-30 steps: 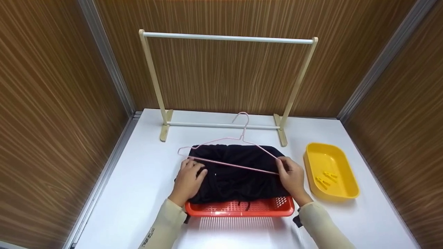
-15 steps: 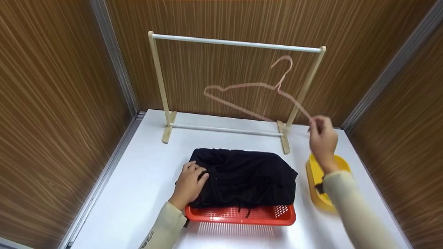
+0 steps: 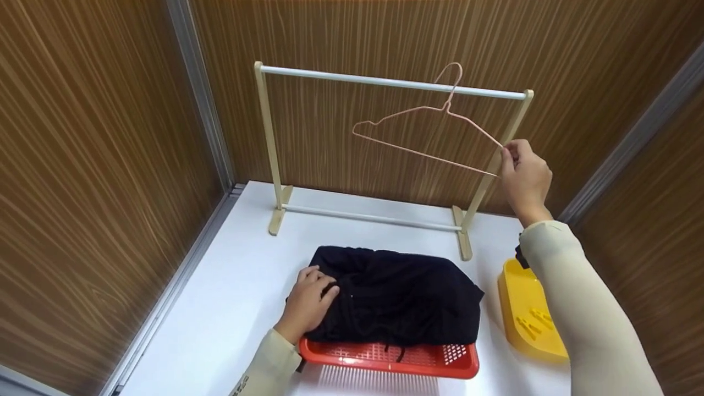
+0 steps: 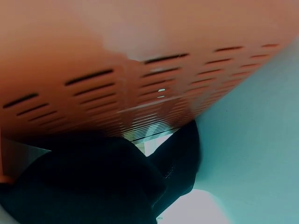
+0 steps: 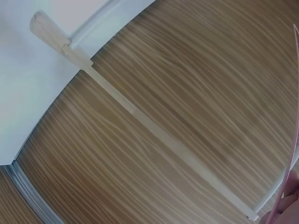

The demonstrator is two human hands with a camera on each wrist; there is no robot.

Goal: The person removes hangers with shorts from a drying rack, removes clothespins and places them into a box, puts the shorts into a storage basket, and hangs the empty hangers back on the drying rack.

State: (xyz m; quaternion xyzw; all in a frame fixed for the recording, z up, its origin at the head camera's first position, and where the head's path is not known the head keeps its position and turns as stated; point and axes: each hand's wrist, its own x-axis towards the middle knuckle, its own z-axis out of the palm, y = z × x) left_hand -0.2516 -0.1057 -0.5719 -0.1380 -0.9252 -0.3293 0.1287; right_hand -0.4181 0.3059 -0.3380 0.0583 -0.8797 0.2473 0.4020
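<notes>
My right hand pinches the right end of a thin pink clothes hanger and holds it raised in front of the rack. The hook overlaps the rack's white top rail in the head view; whether they touch I cannot tell. At the right wrist view's edge, the hanger and some fingers show. My left hand rests on the left side of a folded black garment, which lies over a red basket. The left wrist view shows slotted basket wall and dark cloth, but no hand.
The rack's wooden feet stand on the white table near the brown wood-grain back wall. On the right, a yellow tray holds yellow clothespins, partly hidden by the right sleeve. Side walls bound the table.
My right hand has lifted the hanger off the black garment, up and to the right, bringing its hook to the top rail. The left hand has stayed on the garment. The view has shifted slightly.
</notes>
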